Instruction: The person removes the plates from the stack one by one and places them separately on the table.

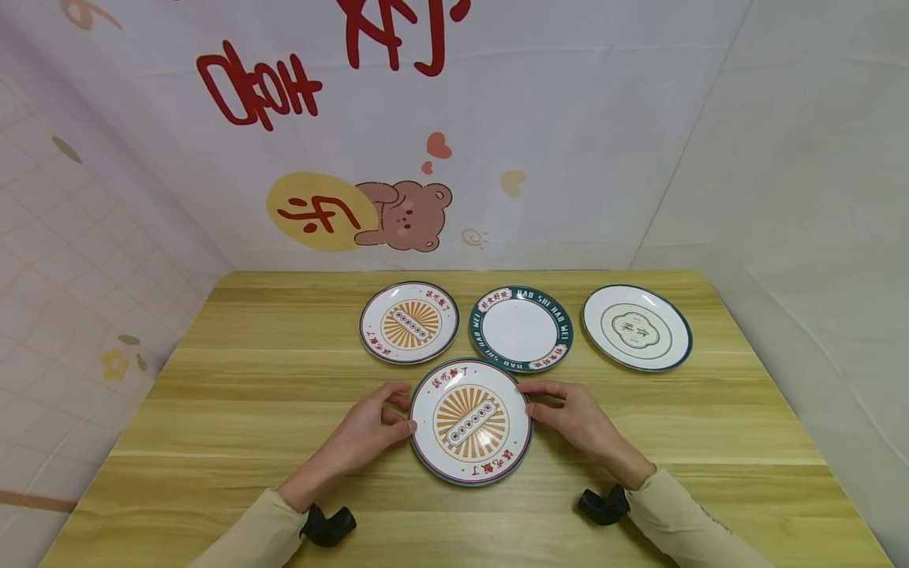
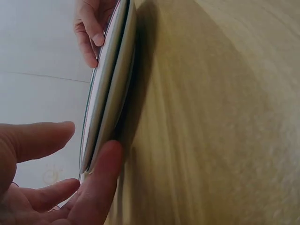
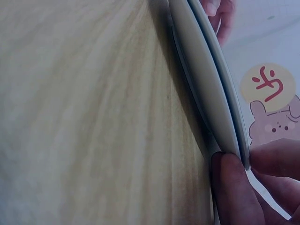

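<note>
A white plate with an orange sunburst point(image 1: 470, 465) is at the front middle of the table, between both hands. Both wrist views show it stacked on another plate point(image 2: 123, 70), their rims close together. My left hand point(image 1: 369, 426) is at the left rim; one fingertip touches the lower plate's edge, while the other fingers are spread apart from it. At the right rim, my right hand point(image 1: 578, 418) pinches the stacked edge point(image 3: 225, 108), one digit beneath and another against the upper rim. Whether the stack rests fully on the table cannot be told.
Behind the stack stand three plates in a row: a smaller sunburst plate point(image 1: 376, 315), a green-rimmed one point(image 1: 521, 327) and a white one with a central emblem point(image 1: 611, 315). The wooden table point(image 1: 270, 379) meets a printed wall cloth point(image 1: 568, 158) at its back.
</note>
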### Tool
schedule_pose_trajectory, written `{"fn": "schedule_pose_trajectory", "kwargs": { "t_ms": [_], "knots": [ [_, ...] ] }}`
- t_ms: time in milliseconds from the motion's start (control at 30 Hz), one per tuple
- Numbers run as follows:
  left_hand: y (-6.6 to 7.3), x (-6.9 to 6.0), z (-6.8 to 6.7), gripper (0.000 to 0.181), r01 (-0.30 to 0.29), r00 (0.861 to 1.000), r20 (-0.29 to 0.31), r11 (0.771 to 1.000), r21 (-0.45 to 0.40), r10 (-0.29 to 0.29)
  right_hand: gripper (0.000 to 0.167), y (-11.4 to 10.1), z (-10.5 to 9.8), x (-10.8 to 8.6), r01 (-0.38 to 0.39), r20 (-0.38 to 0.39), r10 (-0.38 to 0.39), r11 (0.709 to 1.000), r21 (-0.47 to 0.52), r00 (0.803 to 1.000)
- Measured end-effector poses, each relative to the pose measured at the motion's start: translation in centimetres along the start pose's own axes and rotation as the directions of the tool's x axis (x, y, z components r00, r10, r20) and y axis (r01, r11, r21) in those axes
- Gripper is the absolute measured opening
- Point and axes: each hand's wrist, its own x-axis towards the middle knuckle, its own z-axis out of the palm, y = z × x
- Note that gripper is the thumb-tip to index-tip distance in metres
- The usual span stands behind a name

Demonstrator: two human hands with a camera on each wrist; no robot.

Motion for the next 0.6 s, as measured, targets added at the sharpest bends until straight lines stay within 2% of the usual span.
{"fn": "schedule_pose_trajectory", "kwargs": {
  "t_ms": [200, 600],
  "knots": [
    [-0.27, 0.34, 0.49, 0.054, 0.008, 1.0, 0.013, 0.996, -0.088, -0.007, 0.035, -0.05, -0.01, -0.09, 0.006, 0.003, -0.006, 1.0, 0.014, 1.0],
    [-0.78, 0.94, 0.65, 0.051, 0.019, 1.0, 0.006, 0.996, -0.092, -0.018, 0.035, -0.01, -0.04, -0.01, 0.0, 0.01, 0.0, 1.0, 0.03, 1.0]
  ]
}}
